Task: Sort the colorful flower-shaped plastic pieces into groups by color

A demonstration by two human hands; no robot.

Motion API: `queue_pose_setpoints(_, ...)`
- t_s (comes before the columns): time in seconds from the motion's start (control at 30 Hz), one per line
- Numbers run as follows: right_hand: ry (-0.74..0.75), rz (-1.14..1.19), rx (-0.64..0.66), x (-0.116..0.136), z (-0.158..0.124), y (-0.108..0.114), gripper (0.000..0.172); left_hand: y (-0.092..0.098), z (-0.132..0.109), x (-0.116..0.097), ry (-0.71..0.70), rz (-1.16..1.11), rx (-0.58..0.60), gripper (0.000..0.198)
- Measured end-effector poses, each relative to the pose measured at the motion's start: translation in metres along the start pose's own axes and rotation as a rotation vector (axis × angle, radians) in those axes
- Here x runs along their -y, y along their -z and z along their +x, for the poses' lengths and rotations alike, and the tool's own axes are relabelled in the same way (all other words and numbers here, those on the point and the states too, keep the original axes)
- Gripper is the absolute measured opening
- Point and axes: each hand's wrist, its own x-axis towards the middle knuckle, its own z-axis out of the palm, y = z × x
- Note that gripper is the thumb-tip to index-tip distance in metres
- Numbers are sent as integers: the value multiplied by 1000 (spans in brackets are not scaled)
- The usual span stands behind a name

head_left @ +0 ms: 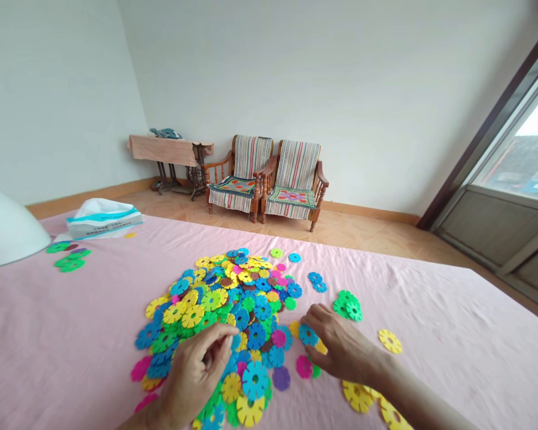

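Note:
A large heap of notched plastic snowflake discs (255, 335) in several colours lies in front of me. Over the heap's near left side, my left hand (199, 367) is closed, thumb and forefinger pressed together; whatever may be in the pinch is hidden. At the heap's right edge my right hand (336, 343) curls its fingers and thumb around a blue snowflake disc (308, 335), with yellow ones partly showing beside and beneath it. Just below that hand lie a pink disc (303, 366) and a purple disc (281, 378).
Green discs (347, 306) are grouped right of the heap, near a yellow disc (390, 341). More yellow discs (357, 396) lie under my right forearm. A tissue pack (103, 221) and a white rounded object (11, 230) stand at left on the pink cloth (452, 340). Two chairs (291, 179) stand beyond.

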Motion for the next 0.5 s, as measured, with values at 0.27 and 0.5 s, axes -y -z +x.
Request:
queue_pose_setpoints(0.27,-47,47,-240,-51,43,-3,21,-2,-3,6,-65,-15,-41,12)
queue_pose_setpoints(0.5,-263,-50,-393,-117,115,-17,18,-2,-3,6,-97,-25,-85,11)
